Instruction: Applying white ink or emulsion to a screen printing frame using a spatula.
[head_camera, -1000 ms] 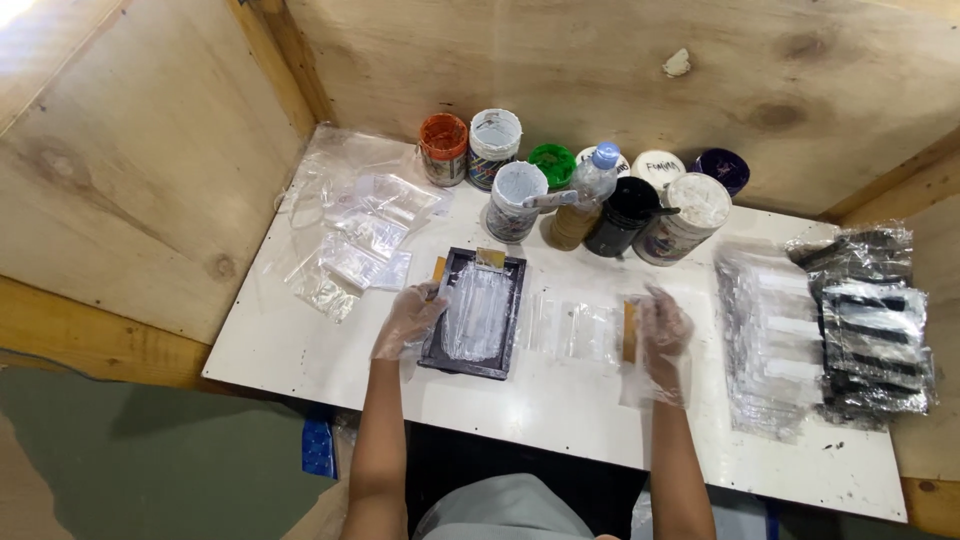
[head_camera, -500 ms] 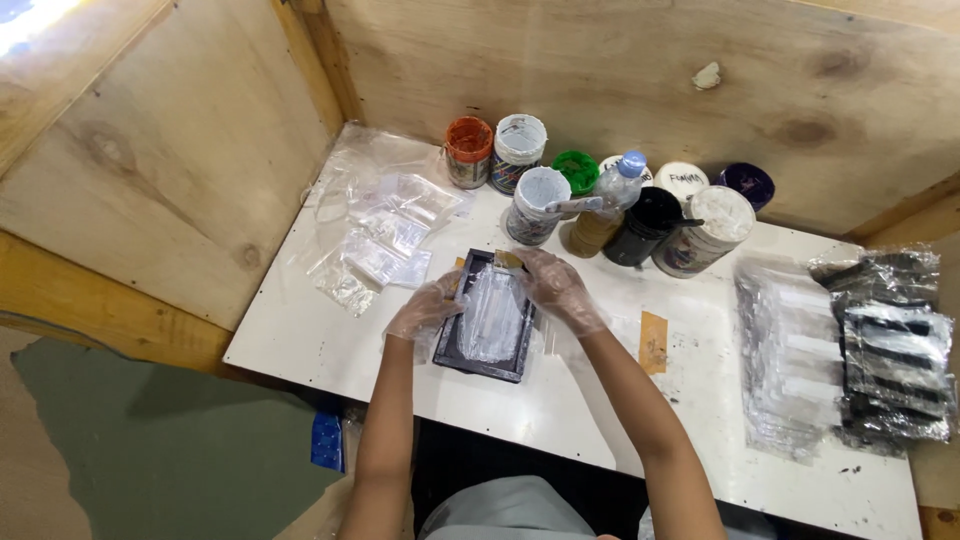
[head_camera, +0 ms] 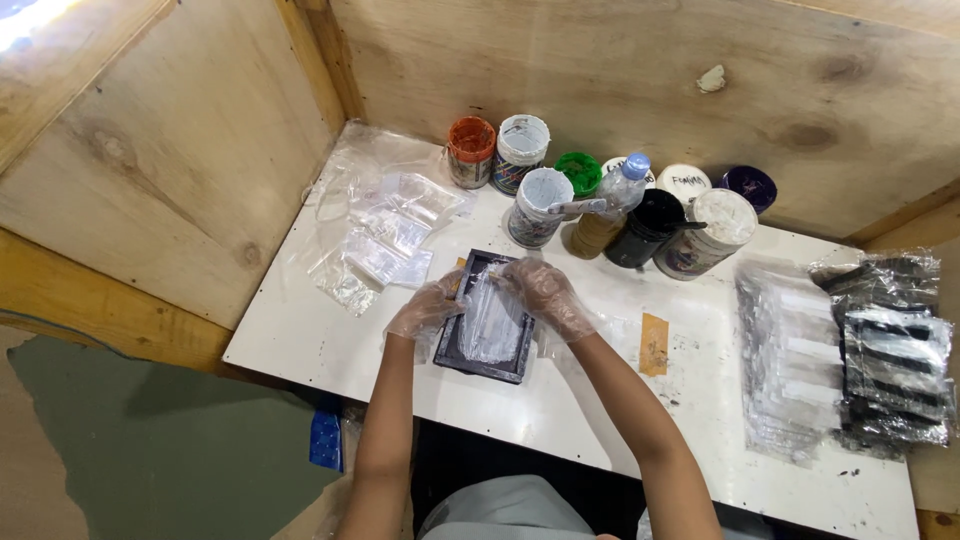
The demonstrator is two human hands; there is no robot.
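- Head view: gloved hands work at a dark rectangular tray (head_camera: 487, 325) lying on the white table (head_camera: 300, 335).
- Left hand (head_camera: 427, 306) rests on the tray's left edge, fingers curled; whether it pinches anything cannot be told.
- Right hand (head_camera: 546, 296) presses clear plastic film (head_camera: 490, 322) inside the tray, fingers spread.
- Paint jars (head_camera: 523, 152) stand behind the tray; clear bags (head_camera: 385, 240) lie to its left.

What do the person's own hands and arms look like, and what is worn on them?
Both the left hand and the right hand wear thin, clear, loose plastic gloves that wrinkle and end at the wrists. The forearms are bare, with no sleeves, watch or jewellery in view.
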